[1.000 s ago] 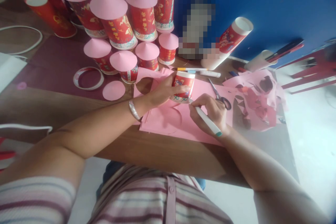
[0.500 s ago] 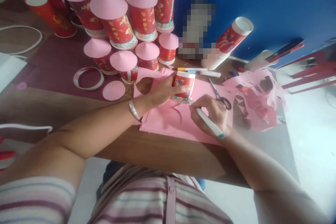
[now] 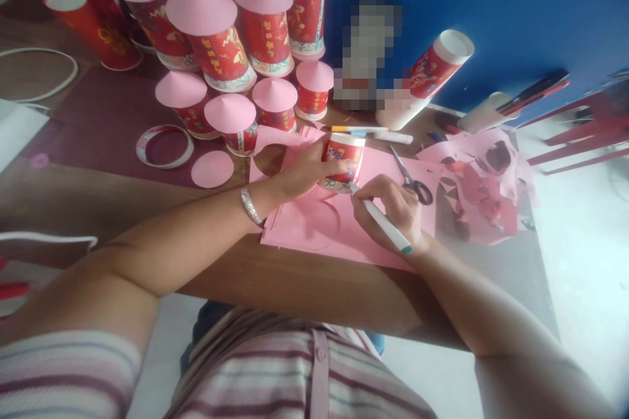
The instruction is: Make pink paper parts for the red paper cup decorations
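Note:
My left hand is wrapped round a red paper cup, which stands upright over pink paper sheets. Green line drawings run along the cup's white lower band. Between the fingers of my right hand is a white marker with a green end. Its tip meets or nearly meets the white band at the cup's lower right. A pair of scissors lies on the pink paper just beyond my right hand.
Red cups with pink cone tops stand in rows at the back left. A tape roll and pink disc lie left. Markers rest behind the cup, near a tall cup stack. Paper scraps lie right.
My right hand and the marker have shifted slightly left along the cup's white band. The left hand keeps its hold on the cup.

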Action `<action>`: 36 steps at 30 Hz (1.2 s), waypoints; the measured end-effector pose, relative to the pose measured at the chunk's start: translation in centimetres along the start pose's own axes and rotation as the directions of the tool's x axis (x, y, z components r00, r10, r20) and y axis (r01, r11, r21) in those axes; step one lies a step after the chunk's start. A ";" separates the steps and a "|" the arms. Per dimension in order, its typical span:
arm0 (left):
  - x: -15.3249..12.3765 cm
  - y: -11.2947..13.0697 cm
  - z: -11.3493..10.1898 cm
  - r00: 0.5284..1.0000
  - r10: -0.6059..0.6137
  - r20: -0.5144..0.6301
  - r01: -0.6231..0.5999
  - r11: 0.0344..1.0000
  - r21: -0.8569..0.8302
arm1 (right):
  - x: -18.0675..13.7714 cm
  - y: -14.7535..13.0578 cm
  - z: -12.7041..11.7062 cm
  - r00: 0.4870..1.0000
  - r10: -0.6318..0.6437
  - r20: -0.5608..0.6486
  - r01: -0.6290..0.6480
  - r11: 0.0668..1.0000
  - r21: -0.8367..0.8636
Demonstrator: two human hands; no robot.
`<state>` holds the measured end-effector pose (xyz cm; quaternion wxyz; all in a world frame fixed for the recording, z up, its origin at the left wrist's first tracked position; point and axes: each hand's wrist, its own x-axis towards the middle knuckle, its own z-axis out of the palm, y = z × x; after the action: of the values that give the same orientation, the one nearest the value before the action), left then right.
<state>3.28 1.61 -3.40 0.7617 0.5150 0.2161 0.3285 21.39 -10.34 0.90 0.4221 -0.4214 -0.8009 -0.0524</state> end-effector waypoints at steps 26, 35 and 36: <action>0.0 0.5 0.5 1.000 0.012 -0.022 -0.013 0.999 -0.048 | -0.4 -0.1 0.3 0.994 -0.105 -0.033 0.108 0.989 0.102; -0.2 0.4 0.3 0.999 -0.013 -0.053 0.010 0.997 -0.072 | -0.6 -0.3 0.5 0.996 -0.092 -0.019 0.094 0.982 0.166; -0.1 0.3 0.2 0.998 -0.015 -0.069 0.010 0.997 -0.080 | -0.6 -0.3 0.5 0.995 -0.094 -0.023 0.097 0.982 0.164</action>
<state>3.24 1.49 -3.09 0.7756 0.4713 0.2325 0.3498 21.02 -10.70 0.24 0.4587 -0.3455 -0.8186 -0.0092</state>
